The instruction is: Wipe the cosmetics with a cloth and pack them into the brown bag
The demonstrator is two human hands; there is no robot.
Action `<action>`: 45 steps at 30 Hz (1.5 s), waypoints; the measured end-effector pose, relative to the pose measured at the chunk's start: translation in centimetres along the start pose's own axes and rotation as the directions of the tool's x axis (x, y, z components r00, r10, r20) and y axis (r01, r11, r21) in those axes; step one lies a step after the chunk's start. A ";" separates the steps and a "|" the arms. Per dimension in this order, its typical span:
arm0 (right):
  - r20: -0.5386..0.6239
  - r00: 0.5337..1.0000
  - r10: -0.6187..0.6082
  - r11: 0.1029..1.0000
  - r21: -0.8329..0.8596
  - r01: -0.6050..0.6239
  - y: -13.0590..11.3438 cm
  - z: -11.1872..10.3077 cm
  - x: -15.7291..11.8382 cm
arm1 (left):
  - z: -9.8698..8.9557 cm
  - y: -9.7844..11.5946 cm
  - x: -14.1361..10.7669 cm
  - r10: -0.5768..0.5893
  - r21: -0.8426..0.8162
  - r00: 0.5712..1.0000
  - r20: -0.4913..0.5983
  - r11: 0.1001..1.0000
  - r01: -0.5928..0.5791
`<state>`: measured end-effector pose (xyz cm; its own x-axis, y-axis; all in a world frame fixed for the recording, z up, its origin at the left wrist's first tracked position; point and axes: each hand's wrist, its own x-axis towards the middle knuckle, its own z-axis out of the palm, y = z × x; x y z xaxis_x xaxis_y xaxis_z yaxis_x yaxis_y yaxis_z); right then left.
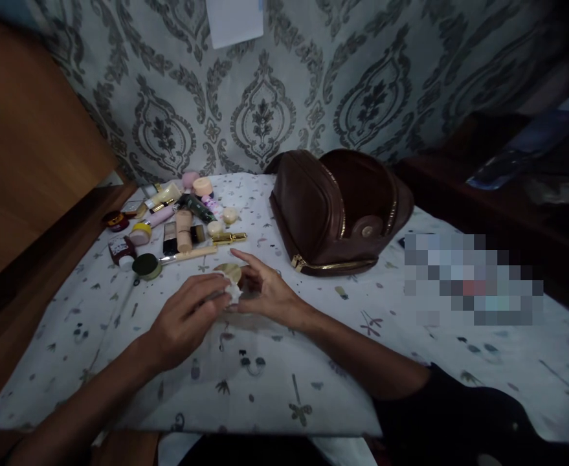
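My left hand (182, 316) is closed on a crumpled white tissue (234, 292), pressed against the side of a small round jar with a gold-coloured lid (230, 269). From the right, my right hand (275, 294) grips the same jar between thumb and fingers, its index finger stretched out past the lid. The jar's lower part is hidden by the hands and the tissue. Just beyond lie a gold tube (229, 238) and a brush with a pale handle (191, 254). A dark green round jar (147, 266) sits to the left of my hands.
Several cosmetics, among them a beige tube (184, 231) and a peach-lidded jar (202, 188), cluster at the table's back left. An unzipped brown leather bag (308, 207) stands at the back right. A patterned white cloth (274, 382) covers the table. Wooden furniture (32, 149) borders the left.
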<state>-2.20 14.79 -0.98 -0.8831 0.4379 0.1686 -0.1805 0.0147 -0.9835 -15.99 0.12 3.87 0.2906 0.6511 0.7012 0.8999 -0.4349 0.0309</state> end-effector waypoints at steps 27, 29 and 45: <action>0.132 0.965 0.227 0.613 0.750 -0.247 -1.8 0.0 -0.2 | 1.8 -0.2 1.0 -0.795 -0.428 0.597 0.107 0.506 0.749; 0.086 0.961 0.263 0.593 0.771 -0.231 -1.7 -0.1 0.0 | 1.9 -0.1 0.8 -0.787 -0.392 0.608 0.099 0.531 0.751; -0.001 0.971 0.239 0.670 0.724 -0.164 -1.2 0.2 0.1 | 1.5 -0.2 1.9 -0.188 0.036 0.979 -0.081 0.981 0.191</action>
<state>-2.17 14.65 0.22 -0.9001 0.4297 -0.0719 -0.2893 -0.7129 -0.6388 -15.15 2.34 4.10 0.0895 0.6689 0.7379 0.9501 -0.2797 0.1384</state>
